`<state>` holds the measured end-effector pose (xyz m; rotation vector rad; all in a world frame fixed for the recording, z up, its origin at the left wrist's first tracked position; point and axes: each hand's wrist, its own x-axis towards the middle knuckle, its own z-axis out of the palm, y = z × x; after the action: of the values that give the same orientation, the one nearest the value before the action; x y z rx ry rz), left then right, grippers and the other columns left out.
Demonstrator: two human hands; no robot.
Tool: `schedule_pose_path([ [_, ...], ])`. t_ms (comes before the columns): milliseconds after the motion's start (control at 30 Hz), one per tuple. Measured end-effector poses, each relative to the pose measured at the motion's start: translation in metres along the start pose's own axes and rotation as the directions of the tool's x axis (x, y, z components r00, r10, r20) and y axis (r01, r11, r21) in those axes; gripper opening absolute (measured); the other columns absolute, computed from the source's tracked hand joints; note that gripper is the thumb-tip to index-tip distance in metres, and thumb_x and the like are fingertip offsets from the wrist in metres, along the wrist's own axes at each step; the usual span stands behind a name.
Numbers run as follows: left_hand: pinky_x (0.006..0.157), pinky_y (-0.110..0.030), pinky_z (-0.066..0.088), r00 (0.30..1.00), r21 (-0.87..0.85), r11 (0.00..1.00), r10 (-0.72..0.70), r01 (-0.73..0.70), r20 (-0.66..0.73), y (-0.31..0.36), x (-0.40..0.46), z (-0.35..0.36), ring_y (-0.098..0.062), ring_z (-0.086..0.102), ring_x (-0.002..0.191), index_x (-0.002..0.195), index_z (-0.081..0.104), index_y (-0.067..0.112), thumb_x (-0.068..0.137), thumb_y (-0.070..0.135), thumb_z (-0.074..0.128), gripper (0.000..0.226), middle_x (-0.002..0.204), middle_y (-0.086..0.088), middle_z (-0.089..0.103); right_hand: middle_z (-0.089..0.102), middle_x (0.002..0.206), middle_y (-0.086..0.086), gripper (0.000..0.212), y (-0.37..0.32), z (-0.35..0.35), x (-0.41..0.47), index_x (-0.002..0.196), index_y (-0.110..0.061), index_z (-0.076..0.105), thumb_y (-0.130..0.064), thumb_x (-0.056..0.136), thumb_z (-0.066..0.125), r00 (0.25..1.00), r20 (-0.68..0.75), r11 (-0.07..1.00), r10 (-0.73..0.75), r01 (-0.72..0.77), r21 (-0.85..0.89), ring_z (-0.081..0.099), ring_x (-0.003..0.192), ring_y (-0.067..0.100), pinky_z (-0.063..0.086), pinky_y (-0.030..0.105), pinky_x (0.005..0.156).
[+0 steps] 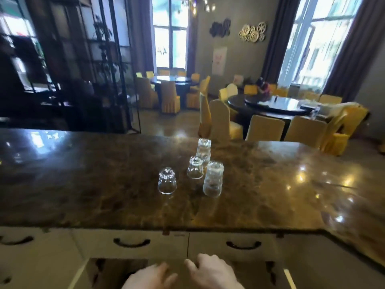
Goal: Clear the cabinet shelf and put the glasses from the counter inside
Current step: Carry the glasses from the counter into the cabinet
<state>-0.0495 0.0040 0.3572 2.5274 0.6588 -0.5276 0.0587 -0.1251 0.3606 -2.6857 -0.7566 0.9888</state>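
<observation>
Several clear glasses stand upside down on the brown marble counter point(104, 184): a small smooth one point(167, 181) at the left, another small one point(195, 167) behind it, a tall textured one point(213, 178) at the right and a second tall one point(203, 151) at the back. Below the counter edge, the cabinet doors point(79, 274) stand open. My left hand point(150, 276) and my right hand point(210, 272) hover in front of the cabinet opening, fingers apart, holding nothing. The shelf inside is dark and hidden.
Two cream drawers with dark curved handles point(131, 242) point(243, 245) sit under the counter edge. Beyond the counter are round dark dining tables point(275, 105) with yellow-covered chairs, a black metal shelving frame point(83, 59) at the left, and tall windows.
</observation>
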Motion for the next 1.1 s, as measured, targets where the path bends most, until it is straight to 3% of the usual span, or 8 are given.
schedule_pose_path([
  [133,0.106,-0.033,0.044,0.984,-0.01,0.999,0.038,-0.04,-0.171,0.01,-0.001,-0.044,-0.012,0.054,0.13,0.139,0.051,0.037,0.098,0.064,0.038,0.052,0.144,0.007,0.056,0.062,0.13,0.005,0.064,-0.014,-0.056,-0.008,0.123,-0.024,0.061,-0.072,0.089,0.037,0.988,-0.134,0.996,-0.078,0.072,-0.05,0.057,0.123,0.028,0.045,0.042,0.101],
  [367,0.093,-0.032,0.049,0.872,-0.039,0.997,0.036,-0.063,-0.488,0.02,0.033,-0.109,-0.009,0.058,0.117,0.14,0.043,0.044,0.093,0.066,0.043,0.052,0.132,0.015,0.057,0.069,0.108,0.0,0.042,-0.031,-0.121,0.001,0.108,-0.026,0.065,-0.061,0.092,0.047,0.878,-0.421,0.973,-0.227,0.226,-0.053,0.066,0.102,0.025,0.053,0.042,0.087],
  [500,0.105,-0.033,0.044,0.78,-0.012,0.998,0.038,-0.058,-0.625,0.019,0.061,-0.124,-0.012,0.052,0.126,0.147,0.035,0.039,0.093,0.058,0.052,0.06,0.14,0.012,0.051,0.065,0.11,-0.003,0.033,-0.042,-0.137,0.025,0.109,-0.026,0.062,-0.053,0.093,0.051,0.777,-0.565,0.954,-0.278,0.292,-0.068,0.063,0.104,0.022,0.051,0.039,0.085],
  [667,0.117,-0.033,0.033,0.761,0.048,0.998,0.07,-0.051,-0.645,-0.002,0.121,-0.142,-0.012,0.036,0.144,0.155,0.025,0.033,0.09,0.058,0.057,0.077,0.156,0.01,0.035,0.059,0.117,-0.005,0.036,-0.062,-0.143,0.076,0.123,-0.028,0.056,-0.047,0.093,0.057,0.747,-0.6,0.949,-0.285,0.309,-0.067,0.059,0.113,0.018,0.053,0.036,0.09],
  [800,0.121,-0.034,0.026,0.785,0.098,0.993,0.117,-0.072,-0.608,-0.023,0.166,-0.153,-0.014,0.026,0.15,0.158,0.019,0.032,0.087,0.06,0.06,0.087,0.162,0.008,0.026,0.054,0.127,-0.006,0.045,-0.084,-0.144,0.118,0.133,-0.028,0.049,-0.041,0.092,0.061,0.729,-0.629,0.953,-0.271,0.295,-0.069,0.054,0.12,0.016,0.051,0.032,0.098],
  [1000,0.125,-0.038,0.018,0.828,0.185,0.975,0.205,-0.125,-0.523,-0.041,0.214,-0.165,-0.02,0.016,0.154,0.159,0.007,0.037,0.082,0.066,0.064,0.1,0.167,0.001,0.015,0.034,0.158,0.004,0.062,-0.108,-0.151,0.17,0.147,-0.025,0.04,-0.033,0.091,0.065,0.722,-0.648,0.969,-0.244,0.214,-0.125,0.029,0.148,0.023,0.031,0.035,0.119],
  [1100,0.124,-0.042,0.022,0.857,0.219,0.964,0.24,-0.153,-0.457,-0.044,0.23,-0.167,-0.023,0.019,0.154,0.158,0.004,0.041,0.08,0.067,0.066,0.104,0.168,0.0,0.014,0.024,0.165,0.008,0.075,-0.114,-0.156,0.192,0.155,-0.023,0.028,-0.029,0.091,0.067,0.74,-0.64,0.978,-0.208,0.162,-0.131,0.019,0.153,0.025,0.026,0.038,0.123],
])
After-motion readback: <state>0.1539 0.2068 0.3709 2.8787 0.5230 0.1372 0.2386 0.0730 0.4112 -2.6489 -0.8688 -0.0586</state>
